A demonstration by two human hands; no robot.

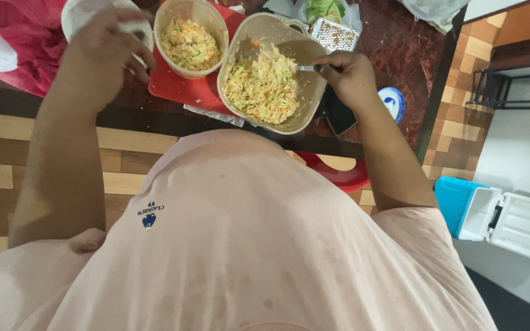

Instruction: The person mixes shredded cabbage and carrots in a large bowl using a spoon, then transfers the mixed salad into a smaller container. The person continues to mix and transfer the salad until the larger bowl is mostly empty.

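Note:
A large beige bowl [314,52] holds shredded cabbage and carrot salad [264,86]. My right hand [346,73] grips a metal spoon [305,68] whose tip is in the salad at the bowl's right side. A smaller beige bowl [216,19] with the same salad sits to the left on a red board [176,89]. My left hand [107,46] rests over a white container [78,15] at the far left; its fingers curl on the rim.
A metal grater [335,34] and a bag of green leaves [325,8] lie behind the large bowl. A dark phone [338,119] and a blue-white lid [394,101] sit by my right wrist. A red cloth [26,46] lies left; a blue cooler [492,214] stands on the floor.

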